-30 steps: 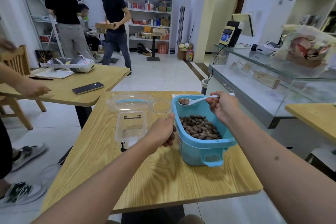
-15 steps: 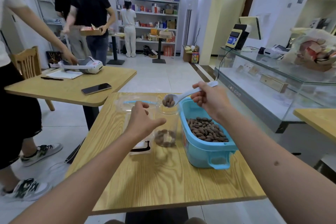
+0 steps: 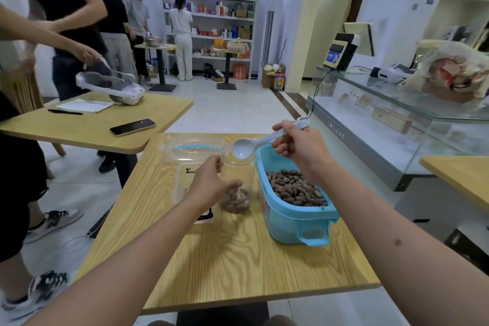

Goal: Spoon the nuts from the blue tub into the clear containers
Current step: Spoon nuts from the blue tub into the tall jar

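Observation:
The blue tub (image 3: 293,222) of brown nuts (image 3: 295,188) stands on the right of the wooden table (image 3: 238,267). Just left of it is a clear round jar (image 3: 236,172) with a layer of nuts at its bottom. My left hand (image 3: 209,185) grips the jar's side. My right hand (image 3: 299,145) holds a white spoon (image 3: 254,144) by its handle, its empty bowl tilted over the jar's mouth.
A clear rectangular container (image 3: 185,190) and a clear lid with a blue strip (image 3: 195,145) lie behind my left hand. A second table (image 3: 87,127) with a phone (image 3: 132,127) stands to the left, people beside it. A glass counter (image 3: 397,124) runs along the right.
The spoon, loaded with nuts before, is now empty over the jar. My left hand moved from the table to the jar and closed round it.

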